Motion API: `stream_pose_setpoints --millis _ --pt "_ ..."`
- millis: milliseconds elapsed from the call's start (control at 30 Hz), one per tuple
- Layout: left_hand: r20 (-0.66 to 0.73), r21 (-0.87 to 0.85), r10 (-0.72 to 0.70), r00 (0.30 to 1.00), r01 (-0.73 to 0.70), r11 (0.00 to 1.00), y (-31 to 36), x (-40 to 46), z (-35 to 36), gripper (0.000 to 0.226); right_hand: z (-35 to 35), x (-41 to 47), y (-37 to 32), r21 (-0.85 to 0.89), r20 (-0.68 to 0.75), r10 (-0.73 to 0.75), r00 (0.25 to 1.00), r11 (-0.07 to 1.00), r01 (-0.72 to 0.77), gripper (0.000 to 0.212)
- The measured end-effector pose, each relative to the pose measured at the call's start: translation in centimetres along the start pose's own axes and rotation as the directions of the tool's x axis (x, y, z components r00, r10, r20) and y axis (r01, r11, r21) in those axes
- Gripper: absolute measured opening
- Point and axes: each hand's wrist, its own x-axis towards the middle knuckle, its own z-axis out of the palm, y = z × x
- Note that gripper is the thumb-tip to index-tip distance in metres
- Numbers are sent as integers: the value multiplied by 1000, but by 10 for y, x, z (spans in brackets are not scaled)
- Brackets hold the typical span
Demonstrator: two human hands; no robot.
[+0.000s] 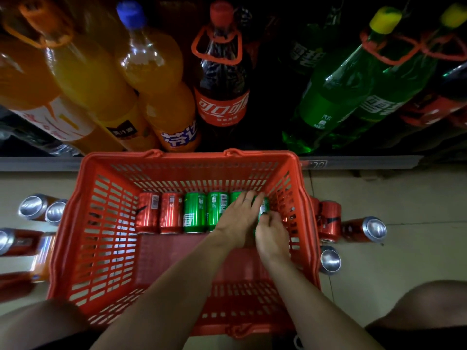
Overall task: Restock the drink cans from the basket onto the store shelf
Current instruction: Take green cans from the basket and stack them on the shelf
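A red plastic basket (101,223) stands on the floor below the shelf. Along its far wall lies a row of cans: two red cans (149,213) on the left and green cans (194,213) to their right. Both my hands are inside the basket at the right end of that row. My left hand (237,218) lies flat over a green can with its fingers stretched out. My right hand (271,233) pinches the rightmost green can (264,205) from its near end.
The shelf edge (38,164) runs just behind the basket, with large orange, cola (222,79) and green bottles on it. Red cans lie on the floor left (40,207) and right (364,229) of the basket. My knees frame the bottom corners.
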Motion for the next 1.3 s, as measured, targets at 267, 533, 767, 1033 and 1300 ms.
stream_pose_setpoints --millis 267,533,767,1033,1300 --pt "6 -75 -96 995 96 993 -50 -37 -33 128 26 14 -13 -25 278 -23 960 999 31 63" --pt "174 -502 -576 799 575 646 -39 -49 -20 123 35 41 -8 129 260 154 953 973 -193 76" --pt "435 -682 -635 638 694 229 -34 -31 -31 100 34 56 -6 223 301 119 946 956 -191 72" --pt "493 -724 -651 577 687 60 -50 -16 -25 94 35 59 -2 261 494 115 862 926 -274 78" --pt "494 -672 -675 548 733 104 -53 -15 -23 108 44 60 9 298 690 162 706 825 -480 76"
